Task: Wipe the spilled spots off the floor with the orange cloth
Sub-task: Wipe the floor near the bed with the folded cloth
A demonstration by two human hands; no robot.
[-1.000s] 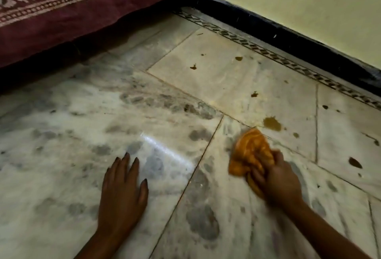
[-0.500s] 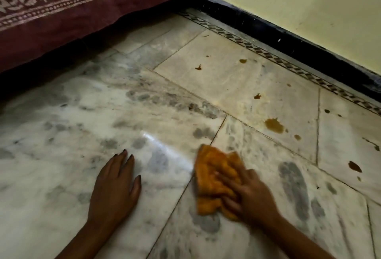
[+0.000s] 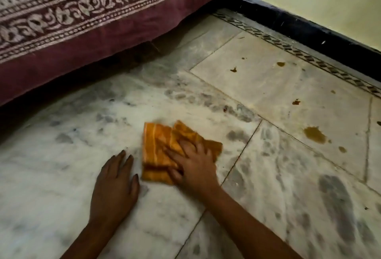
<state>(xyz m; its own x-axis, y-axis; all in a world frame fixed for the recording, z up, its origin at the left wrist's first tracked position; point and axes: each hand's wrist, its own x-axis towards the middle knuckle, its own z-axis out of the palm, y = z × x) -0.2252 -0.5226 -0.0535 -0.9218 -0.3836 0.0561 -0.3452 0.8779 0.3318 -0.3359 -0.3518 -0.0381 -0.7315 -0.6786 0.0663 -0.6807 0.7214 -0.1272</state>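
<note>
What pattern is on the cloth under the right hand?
Orange cloth with thin pale stripes, seen in the head view.

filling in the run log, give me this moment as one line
right hand flat on orange cloth | left hand braced on floor | brown spots unwiped

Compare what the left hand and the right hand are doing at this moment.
The left hand lies flat on the bare marble floor, holding nothing; the right hand presses down on the orange cloth. The left hand looks sharp, as if propping the person, while the right hand is motion-blurred. The left hand sits on the near side of the cloth, apart from it; the right hand covers its right part. Both are palm down with fingers extended.
</note>
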